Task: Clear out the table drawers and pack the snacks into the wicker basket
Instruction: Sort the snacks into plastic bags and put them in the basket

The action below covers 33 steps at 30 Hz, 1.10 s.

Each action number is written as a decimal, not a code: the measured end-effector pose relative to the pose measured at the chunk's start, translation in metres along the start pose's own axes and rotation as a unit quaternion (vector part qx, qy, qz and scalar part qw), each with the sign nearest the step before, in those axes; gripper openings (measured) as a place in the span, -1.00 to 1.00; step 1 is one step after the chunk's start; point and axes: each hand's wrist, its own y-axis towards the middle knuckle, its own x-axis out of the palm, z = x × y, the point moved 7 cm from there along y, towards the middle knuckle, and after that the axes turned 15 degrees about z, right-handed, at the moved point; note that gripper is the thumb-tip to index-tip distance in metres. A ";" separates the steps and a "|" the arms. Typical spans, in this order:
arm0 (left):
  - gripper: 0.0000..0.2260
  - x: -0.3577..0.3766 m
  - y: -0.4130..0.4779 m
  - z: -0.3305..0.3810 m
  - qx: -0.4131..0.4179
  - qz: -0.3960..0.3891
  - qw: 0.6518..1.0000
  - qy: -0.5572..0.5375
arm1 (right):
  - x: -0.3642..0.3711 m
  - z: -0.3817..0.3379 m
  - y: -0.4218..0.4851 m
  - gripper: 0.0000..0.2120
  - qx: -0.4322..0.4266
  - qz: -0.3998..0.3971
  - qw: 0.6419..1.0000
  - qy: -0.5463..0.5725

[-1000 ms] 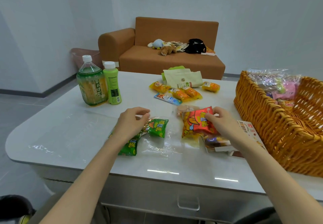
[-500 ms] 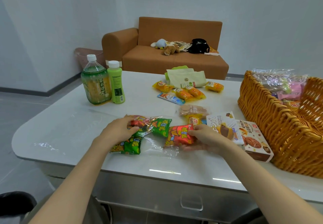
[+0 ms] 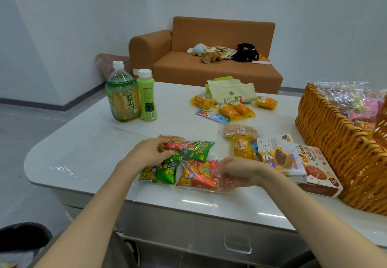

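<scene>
A clear plastic bag of small green and red snack packets (image 3: pixel 184 161) lies near the table's front edge. My left hand (image 3: pixel 150 152) grips the bag's left end, fingers curled over the packets. My right hand (image 3: pixel 234 171) holds the bag's right end beside a red packet (image 3: pixel 199 173). The wicker basket (image 3: pixel 335 148) stands at the right with wrapped snacks inside. Two snack boxes (image 3: pixel 293 158) lie between my right hand and the basket. A shut table drawer with a clear handle (image 3: pixel 237 244) is below the front edge.
Two green drink bottles (image 3: pixel 132 98) stand at the back left. Yellow snack packets (image 3: pixel 232 108), a pale green pouch (image 3: pixel 230 93) and a bag of round biscuits (image 3: pixel 240 131) lie mid-table. A brown sofa (image 3: pixel 209 58) with soft toys is behind.
My right hand carried the red packet leftwards from the boxes and set it against the green packets. Both hands now gather the clear bag together; the boxes are uncovered.
</scene>
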 end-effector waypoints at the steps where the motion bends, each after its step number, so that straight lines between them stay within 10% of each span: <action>1: -0.49 0.000 0.001 0.000 -0.003 -0.004 1.000 0.000 | 0.003 0.000 0.000 -0.89 -0.005 0.002 1.000 0.007; 12: -0.35 0.011 0.004 0.001 0.002 -0.048 0.998 -0.029 | 0.020 -0.006 0.005 -0.72 -0.041 0.004 0.999 -0.031; 19: 0.12 0.034 -0.004 0.011 -0.013 -0.094 0.995 0.027 | -0.014 -0.018 0.019 -0.71 -0.130 0.198 0.969 -0.065; 26: 0.07 0.038 -0.007 0.012 -0.023 -0.089 0.994 0.065 | -0.012 -0.019 0.038 -0.76 -0.143 0.294 0.944 0.053; 33: -0.02 0.029 -0.001 0.008 -0.016 -0.079 0.996 0.028 | -0.020 -0.015 0.018 -0.73 -0.098 0.182 0.978 0.003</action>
